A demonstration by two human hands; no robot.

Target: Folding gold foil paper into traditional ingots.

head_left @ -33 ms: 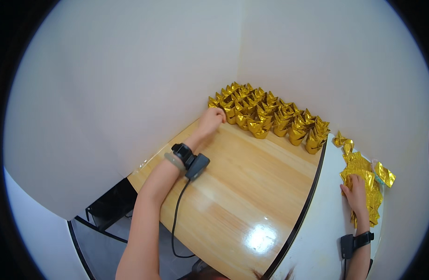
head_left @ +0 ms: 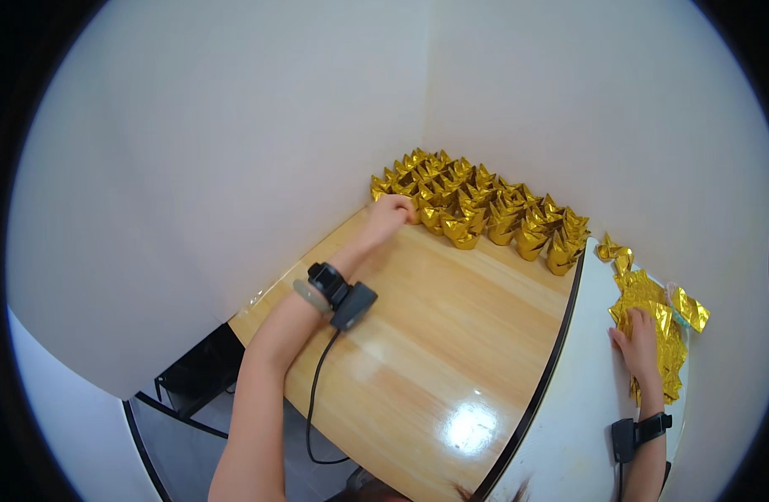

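Your left hand (head_left: 388, 216) has its grip curled at the near left end of the folded gold pieces (head_left: 463, 234), fingertips against or just beside one of them; the fingers hide what lies between them, so I cannot tell whether they pinch a piece; your right hand (head_left: 640, 341) rests on the gold sheets (head_left: 670, 361), thumb out to the side, fingertips bent down on the foil; whether that grip pinches a sheet, I cannot tell either.

The step in hand looks like placing or straightening a piece at the front of the rows; the next move seems to call for a light touch, easing your left fingers clear without dragging the neighbours, since thin foil would likely dent or tip.

The folded pieces stand in close rows on the wooden tabletop (head_left: 451, 335), in the corner of the pale walls (head_left: 234, 151); the sheets lie heaped on the white tabletop (head_left: 560, 443), past the black edging (head_left: 542, 381); loose gold bits (head_left: 622, 255) lie just beyond the heap; the wall crowds your left side, and the cable (head_left: 312, 410) from your left wrist device (head_left: 354, 306) could snag on the tabletop's edge.
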